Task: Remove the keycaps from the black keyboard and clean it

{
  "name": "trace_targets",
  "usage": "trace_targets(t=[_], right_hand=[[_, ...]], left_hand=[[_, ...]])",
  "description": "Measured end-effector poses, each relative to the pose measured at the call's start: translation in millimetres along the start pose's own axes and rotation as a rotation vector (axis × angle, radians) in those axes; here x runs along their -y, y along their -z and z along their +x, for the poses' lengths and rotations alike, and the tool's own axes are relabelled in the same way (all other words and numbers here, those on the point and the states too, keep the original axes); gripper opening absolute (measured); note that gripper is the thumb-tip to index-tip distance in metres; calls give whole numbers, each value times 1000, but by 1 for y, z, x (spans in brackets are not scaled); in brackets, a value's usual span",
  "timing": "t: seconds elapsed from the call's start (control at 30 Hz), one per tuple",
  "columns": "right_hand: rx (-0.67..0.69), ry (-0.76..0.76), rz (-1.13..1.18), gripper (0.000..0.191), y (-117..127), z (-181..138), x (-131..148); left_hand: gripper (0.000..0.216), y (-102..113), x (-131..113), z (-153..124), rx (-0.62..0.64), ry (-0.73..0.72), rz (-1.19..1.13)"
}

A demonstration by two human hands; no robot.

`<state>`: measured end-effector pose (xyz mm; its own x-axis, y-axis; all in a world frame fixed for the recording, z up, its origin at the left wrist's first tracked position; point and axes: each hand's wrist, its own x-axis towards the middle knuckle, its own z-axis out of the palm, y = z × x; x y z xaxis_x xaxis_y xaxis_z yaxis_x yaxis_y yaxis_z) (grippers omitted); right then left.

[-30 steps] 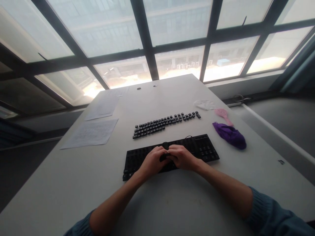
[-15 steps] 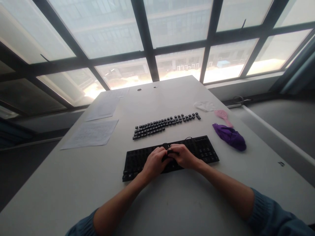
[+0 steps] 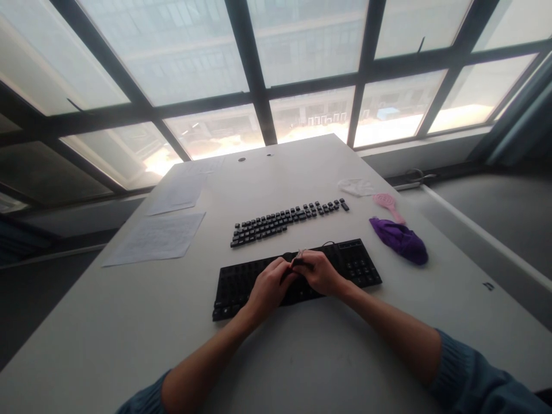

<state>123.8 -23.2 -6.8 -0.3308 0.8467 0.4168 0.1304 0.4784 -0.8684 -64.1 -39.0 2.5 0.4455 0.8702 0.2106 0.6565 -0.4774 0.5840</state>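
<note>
A black keyboard (image 3: 241,282) lies slightly tilted across the white table, with many keycaps off its left and middle parts and keys still on the number pad. Over its middle, my right hand (image 3: 321,271) is closed around a small black-handled keycap puller (image 3: 301,262) whose thin metal wires stick up. My left hand (image 3: 269,284) meets it there, fingers pinched together at the puller's end. What the left fingertips hold is too small and hidden to tell. Beyond the keyboard, loose black keycaps (image 3: 278,222) are laid out in rows.
Right of the keyboard lie a purple cloth pouch (image 3: 401,241), a pink hairbrush (image 3: 388,204) and a clear plastic bag (image 3: 357,187). Printed paper sheets (image 3: 157,238) rest on the left. A small dark piece (image 3: 488,286) is near the right edge. Windows (image 3: 310,112) stand behind the table.
Both hands stay together over the keyboard, with only slight finger movement; the puller's wires now point up more. The whole view has shifted a little.
</note>
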Motion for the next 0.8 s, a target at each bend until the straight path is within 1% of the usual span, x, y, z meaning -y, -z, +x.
trace_targets(t=[0.13, 0.37, 0.53, 0.8], right_hand=[[-41, -8, -12, 12, 0, 0, 1], [-10, -6, -5, 12, -2, 0, 1], [-8, -10, -38, 14, -5, 0, 2], [-88, -42, -63, 11, -5, 1, 1]], left_hand=[[10, 0, 0, 0, -23, -22, -33], [7, -2, 3, 1, -55, 6, -134], [9, -2, 7, 3, -50, 10, -191], [16, -5, 12, 2, -54, 16, -198]])
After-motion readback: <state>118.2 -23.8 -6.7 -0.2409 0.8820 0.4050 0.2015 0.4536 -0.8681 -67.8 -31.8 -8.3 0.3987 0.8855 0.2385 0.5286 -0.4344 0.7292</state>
